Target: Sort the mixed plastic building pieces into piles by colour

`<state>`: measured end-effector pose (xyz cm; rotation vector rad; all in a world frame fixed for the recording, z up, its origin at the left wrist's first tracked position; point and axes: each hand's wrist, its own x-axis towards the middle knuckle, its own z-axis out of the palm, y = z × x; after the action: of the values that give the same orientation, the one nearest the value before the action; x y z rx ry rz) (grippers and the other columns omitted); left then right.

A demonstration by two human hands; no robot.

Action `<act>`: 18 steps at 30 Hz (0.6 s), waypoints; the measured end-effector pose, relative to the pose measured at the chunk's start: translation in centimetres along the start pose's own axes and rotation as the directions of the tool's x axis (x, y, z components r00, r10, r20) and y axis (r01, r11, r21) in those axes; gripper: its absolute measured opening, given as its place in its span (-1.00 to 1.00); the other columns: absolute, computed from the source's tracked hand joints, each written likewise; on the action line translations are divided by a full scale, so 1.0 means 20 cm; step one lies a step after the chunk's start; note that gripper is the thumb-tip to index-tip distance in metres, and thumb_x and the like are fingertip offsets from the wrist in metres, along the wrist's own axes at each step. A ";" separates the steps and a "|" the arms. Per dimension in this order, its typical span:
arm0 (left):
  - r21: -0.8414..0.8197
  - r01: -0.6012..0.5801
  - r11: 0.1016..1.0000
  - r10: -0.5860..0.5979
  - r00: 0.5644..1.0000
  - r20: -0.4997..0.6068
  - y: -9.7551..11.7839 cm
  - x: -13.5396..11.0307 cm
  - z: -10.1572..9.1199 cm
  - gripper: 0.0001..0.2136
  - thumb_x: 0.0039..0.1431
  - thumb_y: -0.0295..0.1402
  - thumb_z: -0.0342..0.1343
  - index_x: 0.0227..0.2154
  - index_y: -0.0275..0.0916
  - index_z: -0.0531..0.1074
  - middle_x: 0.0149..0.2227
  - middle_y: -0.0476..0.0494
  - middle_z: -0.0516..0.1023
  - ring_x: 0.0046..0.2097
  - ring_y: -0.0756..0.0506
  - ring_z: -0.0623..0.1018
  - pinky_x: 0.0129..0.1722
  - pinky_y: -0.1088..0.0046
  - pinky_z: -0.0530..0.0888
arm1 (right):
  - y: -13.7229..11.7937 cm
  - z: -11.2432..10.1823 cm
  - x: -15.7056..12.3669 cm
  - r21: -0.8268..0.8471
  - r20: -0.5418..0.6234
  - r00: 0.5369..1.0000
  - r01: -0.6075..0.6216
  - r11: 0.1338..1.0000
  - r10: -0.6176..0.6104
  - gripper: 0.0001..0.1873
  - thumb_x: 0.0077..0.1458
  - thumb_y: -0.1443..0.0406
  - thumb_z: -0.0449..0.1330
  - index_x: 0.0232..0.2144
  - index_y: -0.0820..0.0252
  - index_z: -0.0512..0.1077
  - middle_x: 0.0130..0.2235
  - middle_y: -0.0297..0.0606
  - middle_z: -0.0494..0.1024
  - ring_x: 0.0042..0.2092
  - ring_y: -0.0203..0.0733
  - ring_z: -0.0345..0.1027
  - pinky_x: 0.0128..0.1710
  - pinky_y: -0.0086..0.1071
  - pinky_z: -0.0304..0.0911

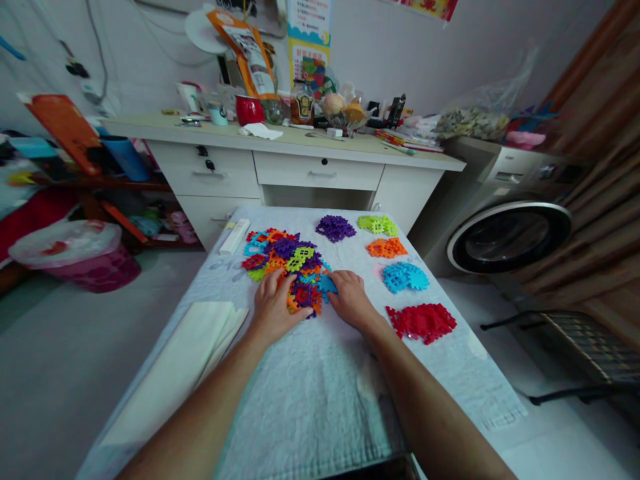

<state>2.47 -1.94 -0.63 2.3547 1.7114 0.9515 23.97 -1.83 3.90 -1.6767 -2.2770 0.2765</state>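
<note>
A mixed pile of coloured plastic interlocking pieces lies on the cloth-covered table. My left hand rests at the near left of the pile, thumb and fingers spread around some pieces. At the pile's right edge, my right hand has its fingers on a blue interlocking piece, pinching it. Sorted heaps lie to the right: purple pieces, green pieces, orange pieces, blue pieces and red pieces.
A folded white cloth lies along the table's left side, with a long white box beyond it. Behind stands a white desk crowded with jars. A washing machine is at right, a pink bin at left.
</note>
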 end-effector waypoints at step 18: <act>0.003 0.008 1.000 -0.008 1.000 0.017 0.01 0.00 -0.01 -0.34 -0.03 -0.03 0.26 0.12 -0.20 0.32 0.24 -0.37 0.17 0.28 -0.40 0.19 0.25 -0.05 0.20 | 0.29 -0.27 -0.06 -0.057 -0.261 0.920 -0.315 0.947 0.291 -0.72 0.04 0.34 0.14 -0.14 0.20 0.40 -0.04 -0.09 0.42 -0.01 0.00 0.26 -0.03 -0.21 0.12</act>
<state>2.50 -1.96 -0.38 2.3488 1.7159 0.9251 31.44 -1.37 6.93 -1.9907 -1.8733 0.0142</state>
